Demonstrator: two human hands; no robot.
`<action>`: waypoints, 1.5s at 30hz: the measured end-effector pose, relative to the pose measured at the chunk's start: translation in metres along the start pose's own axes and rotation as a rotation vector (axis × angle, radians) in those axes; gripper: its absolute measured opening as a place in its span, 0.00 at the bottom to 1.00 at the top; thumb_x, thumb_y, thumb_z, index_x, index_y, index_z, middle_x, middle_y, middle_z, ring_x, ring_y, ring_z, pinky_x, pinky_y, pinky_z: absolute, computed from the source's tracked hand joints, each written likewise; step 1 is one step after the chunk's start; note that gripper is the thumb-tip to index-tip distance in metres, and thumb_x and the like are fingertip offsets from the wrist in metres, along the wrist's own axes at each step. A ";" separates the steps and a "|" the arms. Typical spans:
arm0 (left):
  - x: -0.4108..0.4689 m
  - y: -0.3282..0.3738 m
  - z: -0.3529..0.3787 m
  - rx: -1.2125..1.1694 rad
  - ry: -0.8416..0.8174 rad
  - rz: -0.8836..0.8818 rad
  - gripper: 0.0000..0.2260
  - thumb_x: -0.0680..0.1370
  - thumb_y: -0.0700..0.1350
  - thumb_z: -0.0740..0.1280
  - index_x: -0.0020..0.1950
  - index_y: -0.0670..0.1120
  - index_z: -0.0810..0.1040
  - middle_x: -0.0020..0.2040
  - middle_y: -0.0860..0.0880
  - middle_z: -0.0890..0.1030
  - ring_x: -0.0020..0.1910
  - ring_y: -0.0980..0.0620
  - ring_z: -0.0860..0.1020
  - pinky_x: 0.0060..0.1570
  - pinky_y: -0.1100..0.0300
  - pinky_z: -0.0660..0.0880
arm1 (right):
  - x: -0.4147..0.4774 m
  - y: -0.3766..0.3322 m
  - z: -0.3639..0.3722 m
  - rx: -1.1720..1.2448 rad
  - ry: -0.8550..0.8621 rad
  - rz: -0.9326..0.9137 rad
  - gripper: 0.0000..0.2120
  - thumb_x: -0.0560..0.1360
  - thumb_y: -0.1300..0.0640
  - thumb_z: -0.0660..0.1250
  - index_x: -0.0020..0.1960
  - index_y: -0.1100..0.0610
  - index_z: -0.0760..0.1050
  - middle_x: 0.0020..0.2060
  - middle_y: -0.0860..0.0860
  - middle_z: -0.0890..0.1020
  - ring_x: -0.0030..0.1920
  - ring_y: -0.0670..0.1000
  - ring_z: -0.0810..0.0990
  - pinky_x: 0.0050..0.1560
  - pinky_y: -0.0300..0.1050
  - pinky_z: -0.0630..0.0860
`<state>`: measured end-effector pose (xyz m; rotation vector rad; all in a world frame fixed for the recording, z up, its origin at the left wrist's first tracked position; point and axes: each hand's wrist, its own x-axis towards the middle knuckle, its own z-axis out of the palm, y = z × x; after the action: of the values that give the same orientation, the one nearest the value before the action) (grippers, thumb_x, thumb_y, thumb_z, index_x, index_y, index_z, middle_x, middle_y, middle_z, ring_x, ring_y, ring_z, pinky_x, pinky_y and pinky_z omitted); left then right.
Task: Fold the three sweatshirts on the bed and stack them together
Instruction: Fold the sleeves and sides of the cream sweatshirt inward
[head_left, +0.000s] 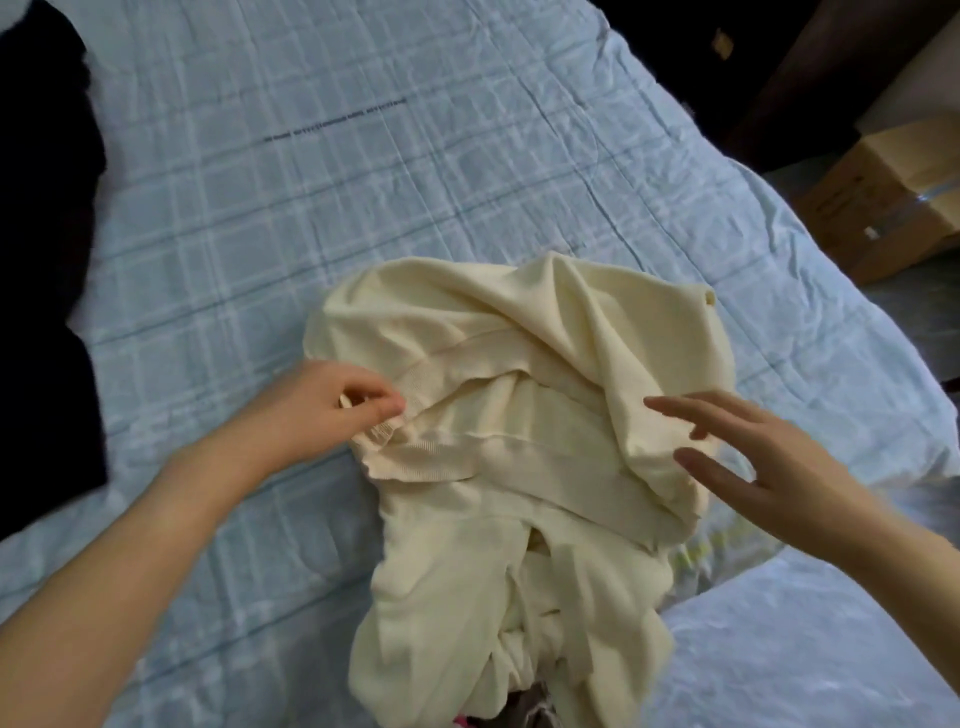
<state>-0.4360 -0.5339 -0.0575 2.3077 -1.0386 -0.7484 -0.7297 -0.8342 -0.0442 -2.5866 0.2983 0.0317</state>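
A rumpled cream sweatshirt (498, 441) lay at lower centre of the blue checked bed (311, 182), its long axis running toward the bottom edge. The left hand (332, 402) pinched its ribbed hem; the right hand (748, 457), nearer its right side, hovered open, holding nothing.

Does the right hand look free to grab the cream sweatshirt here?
Probably yes. The right hand is open, its fingers spread just over a fold of the sweatshirt, with nothing between them. The left hand pinches the ribbed hem on the other side, clear of its way.
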 end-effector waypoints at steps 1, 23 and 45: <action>0.009 0.009 0.002 0.032 0.165 0.090 0.03 0.77 0.51 0.71 0.48 0.57 0.84 0.42 0.61 0.84 0.44 0.64 0.79 0.46 0.73 0.70 | 0.011 -0.005 0.004 -0.018 0.092 -0.012 0.20 0.82 0.44 0.60 0.73 0.41 0.69 0.63 0.39 0.76 0.57 0.42 0.77 0.52 0.39 0.72; 0.001 0.010 0.055 -0.143 0.586 0.190 0.05 0.79 0.45 0.66 0.51 0.52 0.81 0.42 0.62 0.80 0.39 0.64 0.77 0.39 0.72 0.70 | 0.082 -0.025 0.093 -0.302 0.467 -0.016 0.22 0.74 0.46 0.68 0.60 0.61 0.81 0.63 0.66 0.76 0.67 0.66 0.70 0.71 0.71 0.60; -0.054 -0.033 0.080 0.218 0.194 0.136 0.20 0.80 0.56 0.58 0.54 0.42 0.83 0.49 0.46 0.83 0.49 0.48 0.79 0.49 0.59 0.70 | 0.004 -0.013 0.107 -0.355 0.016 -0.172 0.22 0.74 0.51 0.71 0.65 0.58 0.79 0.62 0.55 0.81 0.63 0.59 0.79 0.68 0.66 0.69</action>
<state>-0.5012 -0.4894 -0.1216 2.4034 -1.2227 -0.3649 -0.7190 -0.7692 -0.1296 -2.9569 0.0783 0.0026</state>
